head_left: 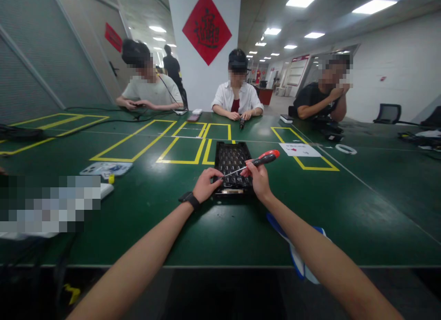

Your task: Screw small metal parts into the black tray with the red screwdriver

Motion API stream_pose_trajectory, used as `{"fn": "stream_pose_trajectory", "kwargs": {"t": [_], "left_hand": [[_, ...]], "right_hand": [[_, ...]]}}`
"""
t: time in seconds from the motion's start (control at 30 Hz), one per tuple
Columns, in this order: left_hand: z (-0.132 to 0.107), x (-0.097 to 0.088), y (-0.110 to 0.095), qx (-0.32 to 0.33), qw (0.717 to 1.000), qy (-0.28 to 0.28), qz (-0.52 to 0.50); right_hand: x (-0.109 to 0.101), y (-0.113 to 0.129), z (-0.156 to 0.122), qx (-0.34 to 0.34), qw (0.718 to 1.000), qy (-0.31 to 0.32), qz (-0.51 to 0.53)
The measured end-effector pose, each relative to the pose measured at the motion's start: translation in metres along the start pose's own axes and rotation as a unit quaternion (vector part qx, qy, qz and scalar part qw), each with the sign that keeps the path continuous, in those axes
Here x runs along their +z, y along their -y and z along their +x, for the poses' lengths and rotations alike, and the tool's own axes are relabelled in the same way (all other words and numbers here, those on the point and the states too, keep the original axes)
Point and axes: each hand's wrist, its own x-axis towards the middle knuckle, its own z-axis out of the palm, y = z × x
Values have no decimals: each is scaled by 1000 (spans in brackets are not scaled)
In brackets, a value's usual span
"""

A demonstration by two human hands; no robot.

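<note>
Black tray (231, 161) flat on the green worktop (344, 210), just before the yellow boxes (179, 162). Screwdriver (262, 160) slanted above its near end — handle clasped tight in the right grip (259, 180), tip at the left grip (206, 184), curled on the tray's near left corner; closed on something or not, cannot tell.

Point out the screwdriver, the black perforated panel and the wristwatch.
screwdriver (267, 158): head view, on its red and black handle.
black perforated panel (229, 157): head view, on its bare far half.
wristwatch (189, 199): head view, on the band at the left wrist.
</note>
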Motion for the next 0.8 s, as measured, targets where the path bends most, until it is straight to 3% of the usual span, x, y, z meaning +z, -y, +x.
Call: {"fn": "stream_pose_trajectory", "kwargs": {"t": [0.47,0.8], "left_hand": [[-2,-2,-5,-9,1000,8,9],[-3,-8,-17,-67,997,1,-50]], "right_hand": [[2,2,-3,5,1000,-6,-12],[2,8,-5,13,1000,9,-16]]}}
